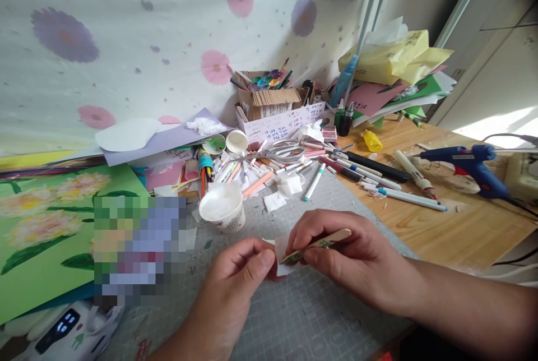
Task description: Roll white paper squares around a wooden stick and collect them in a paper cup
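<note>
My left hand [235, 277] pinches a small white piece of paper [281, 249] between thumb and fingers, low over the grey cutting mat [294, 316]. My right hand [348, 254] is closed on a flat wooden stick [319, 244] with green marks, and the stick's tip rests against that paper. The two hands meet at the paper. A white paper cup [222, 207] stands just behind my left hand.
Several pens and markers [294, 167] lie scattered behind the mat. A blue glue gun [471, 165] rests on the wooden table at right. A cardboard box [269, 97], stacked coloured papers [390, 75] and a green flower painting [46, 226] surround the mat.
</note>
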The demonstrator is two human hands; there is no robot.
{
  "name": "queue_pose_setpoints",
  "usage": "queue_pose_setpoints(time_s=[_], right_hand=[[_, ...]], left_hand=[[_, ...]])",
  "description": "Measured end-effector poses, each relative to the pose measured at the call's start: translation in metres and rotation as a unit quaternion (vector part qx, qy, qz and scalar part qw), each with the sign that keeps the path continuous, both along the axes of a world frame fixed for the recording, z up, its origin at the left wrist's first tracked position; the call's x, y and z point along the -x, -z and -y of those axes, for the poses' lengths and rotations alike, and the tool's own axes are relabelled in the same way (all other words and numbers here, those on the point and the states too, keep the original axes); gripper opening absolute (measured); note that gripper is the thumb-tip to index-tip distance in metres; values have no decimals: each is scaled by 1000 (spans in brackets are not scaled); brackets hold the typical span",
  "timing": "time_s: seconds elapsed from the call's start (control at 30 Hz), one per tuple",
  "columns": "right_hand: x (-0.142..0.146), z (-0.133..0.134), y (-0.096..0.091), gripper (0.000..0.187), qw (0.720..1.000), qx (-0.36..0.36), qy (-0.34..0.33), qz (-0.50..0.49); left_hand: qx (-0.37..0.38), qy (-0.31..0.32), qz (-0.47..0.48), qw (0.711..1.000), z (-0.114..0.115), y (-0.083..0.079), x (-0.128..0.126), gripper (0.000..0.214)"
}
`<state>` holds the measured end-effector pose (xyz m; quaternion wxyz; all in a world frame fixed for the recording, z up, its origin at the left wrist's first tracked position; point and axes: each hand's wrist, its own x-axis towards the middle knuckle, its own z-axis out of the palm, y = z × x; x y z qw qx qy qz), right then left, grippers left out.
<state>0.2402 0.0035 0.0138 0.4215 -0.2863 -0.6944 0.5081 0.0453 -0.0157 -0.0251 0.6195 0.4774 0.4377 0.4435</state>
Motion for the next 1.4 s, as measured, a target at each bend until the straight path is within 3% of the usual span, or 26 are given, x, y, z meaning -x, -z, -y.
queue_pose_setpoints(time_s=[0.13, 0.3, 0.57, 0.67, 0.9, 1.17, 1.3, 1.37, 1.4], right_hand=[[-1, -1, 0, 10, 999, 28, -27, 2], [-3, -2, 2, 11, 995, 85, -47, -30], [-2, -6, 12, 21, 976, 168, -28, -133], [-1, -5, 12, 19, 979, 153, -31, -130], [-3, 0, 3, 22, 997, 62, -28, -23], [-7, -12, 8, 19, 980, 139, 8, -139], [-11, -21, 7, 16, 967, 164, 44, -190], [-13, -22, 7, 15, 965, 163, 53, -196], [-14, -22, 7, 14, 965, 164, 54, -195]], left_hand=[[30, 13, -15, 999, -1, -1, -1, 13], [4, 42, -32, 999, -1, 1, 2, 16], [9, 53, -50, 997, 0, -5, 0, 20], [-10, 48, -89, 995, 0, -11, -2, 20], [-67, 35, -175, 982, 0, -20, -5, 21], [-113, -1, -230, 966, -1, -22, 7, 19], [-187, -77, -292, 935, -2, -27, 14, 22], [-244, -152, -338, 896, -7, -31, 23, 20], [-276, -198, -372, 864, -10, -33, 29, 18]])
